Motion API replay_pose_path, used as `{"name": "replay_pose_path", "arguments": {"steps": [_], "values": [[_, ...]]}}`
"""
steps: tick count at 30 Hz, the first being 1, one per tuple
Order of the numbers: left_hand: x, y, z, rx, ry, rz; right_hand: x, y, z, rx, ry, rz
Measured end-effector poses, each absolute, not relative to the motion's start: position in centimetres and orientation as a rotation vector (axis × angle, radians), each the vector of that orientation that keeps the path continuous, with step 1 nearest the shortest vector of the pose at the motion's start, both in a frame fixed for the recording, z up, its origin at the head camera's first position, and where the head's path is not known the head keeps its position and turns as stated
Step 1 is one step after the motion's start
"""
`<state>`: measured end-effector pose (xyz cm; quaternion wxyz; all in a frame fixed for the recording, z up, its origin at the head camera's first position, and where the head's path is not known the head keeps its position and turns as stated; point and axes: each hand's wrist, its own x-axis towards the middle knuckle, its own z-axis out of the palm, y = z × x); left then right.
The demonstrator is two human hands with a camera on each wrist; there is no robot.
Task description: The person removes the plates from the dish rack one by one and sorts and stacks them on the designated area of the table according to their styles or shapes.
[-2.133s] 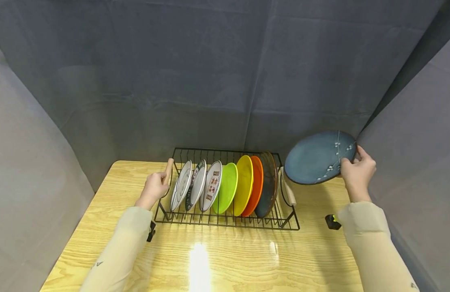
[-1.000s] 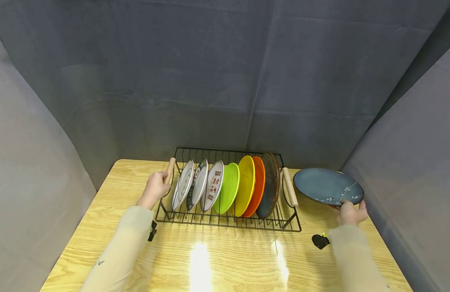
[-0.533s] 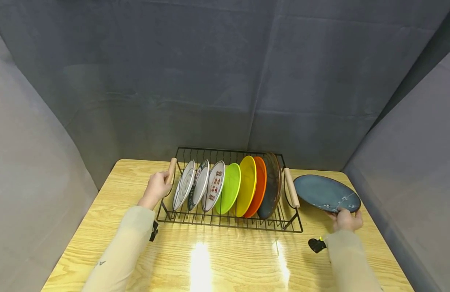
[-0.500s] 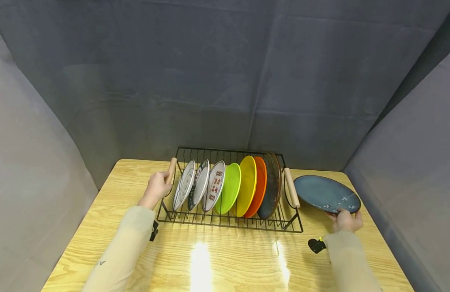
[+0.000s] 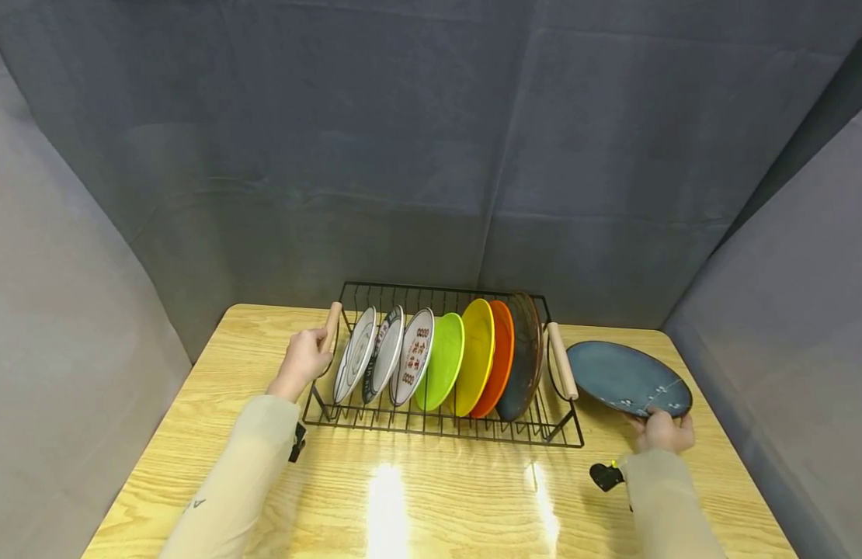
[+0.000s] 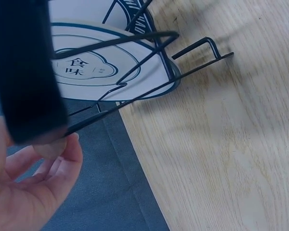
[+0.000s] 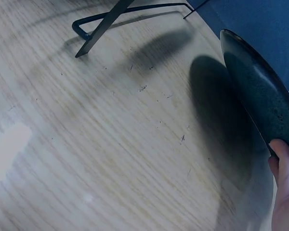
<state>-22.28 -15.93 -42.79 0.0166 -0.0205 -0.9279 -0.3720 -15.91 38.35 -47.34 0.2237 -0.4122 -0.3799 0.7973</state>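
Observation:
My left hand (image 5: 301, 363) grips the left wooden handle (image 5: 331, 320) of a black wire dish rack (image 5: 431, 430). In the left wrist view, fingers curl round that handle below a white plate (image 6: 94, 67) with dark rings and characters. On the right, my right hand (image 5: 663, 432) holds a blue plate (image 5: 613, 376) with a white blossom pattern by its near rim, thumb on top and fingers beneath. The plate lies nearly flat, close over the table, right of the rack. Its dark shadow shows on the wood in the right wrist view.
Upright in the rack stand several plates: white patterned ones (image 5: 411, 359), a green one (image 5: 441, 361), a yellow one (image 5: 473, 357), an orange one (image 5: 499, 361) and dark ones (image 5: 523, 361). A right wooden handle (image 5: 562, 361) faces the blue plate. Grey curtains (image 5: 375, 155) enclose the wooden table (image 5: 459, 497).
My right hand has lowered the blue plate from a tilted, raised position to nearly flat near the table, drawing it slightly toward me. My left hand has stayed on the handle.

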Motion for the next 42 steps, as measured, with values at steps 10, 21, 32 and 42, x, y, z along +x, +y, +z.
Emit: {"name": "replay_pose_path", "arguments": {"steps": [10, 21, 32, 42], "values": [[-22.3, -15.9, -43.0, -0.056, -2.880, -1.181, -16.0, 39.5, -48.8, -1.153, -1.037, 2.216], [-22.3, -16.0, -43.0, -0.071, -2.874, -1.186, -15.7, 39.4, -49.0, -1.215, -1.152, 2.160], [-22.4, -15.9, -42.8, -0.062, -2.863, -1.196, -15.1, 39.6, -49.4, -1.387, -1.456, 2.013], [-22.5, -15.7, -43.0, -0.080, -2.853, -1.176, -14.5, 39.9, -49.7, -1.381, -1.502, 2.024]]}}
